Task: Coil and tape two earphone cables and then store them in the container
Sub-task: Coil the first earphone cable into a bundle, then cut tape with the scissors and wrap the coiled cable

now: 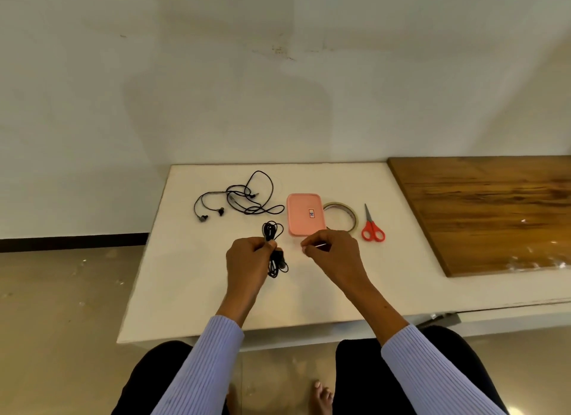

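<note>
My left hand (248, 254) pinches a coiled black earphone cable (273, 248) at its middle, and its loops stick out above and below my fingers. My right hand (327, 250) is a little to the right of the coil and pinches a small strip of clear tape (321, 245). A second black earphone cable (238, 198) lies loose and uncoiled on the white table (191, 275) at the back left. The pink container (306, 213) with its lid on stands just beyond my hands.
A roll of clear tape (341, 215) lies right of the container, and red-handled scissors (372, 226) lie further right. A brown wooden board (494, 210) covers the table's right side. The wall runs along the back edge.
</note>
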